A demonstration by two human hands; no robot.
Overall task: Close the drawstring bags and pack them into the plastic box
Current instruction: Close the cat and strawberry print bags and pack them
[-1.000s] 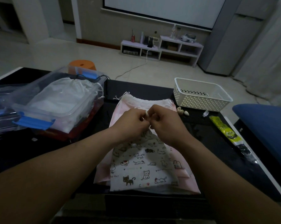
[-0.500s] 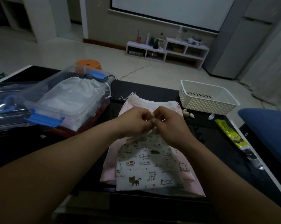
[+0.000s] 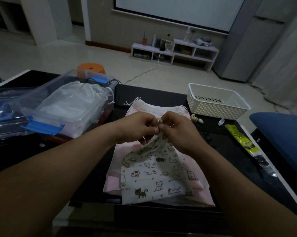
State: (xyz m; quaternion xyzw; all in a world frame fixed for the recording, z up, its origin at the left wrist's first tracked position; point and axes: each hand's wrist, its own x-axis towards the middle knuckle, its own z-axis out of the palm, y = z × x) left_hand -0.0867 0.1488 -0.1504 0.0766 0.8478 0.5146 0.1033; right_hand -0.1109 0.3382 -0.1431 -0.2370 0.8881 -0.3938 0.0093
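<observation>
A cat-print drawstring bag lies on top of a pink drawstring bag on the dark table. Its mouth is gathered and lifted under my hands. My left hand and my right hand meet over the bag's neck, both pinching its pale drawstring cords. The clear plastic box with blue clips stands at the left, with a white drawstring bag inside it.
The box's clear lid lies at the far left. A white perforated basket stands at the back right, small shells before it. A yellow-green packet lies along the right edge. An orange stool stands behind the box.
My hands stayed together at the cat-print bag's neck. The bag's mouth has gathered tighter and lifted, and loose cord loops now hang below my fingers.
</observation>
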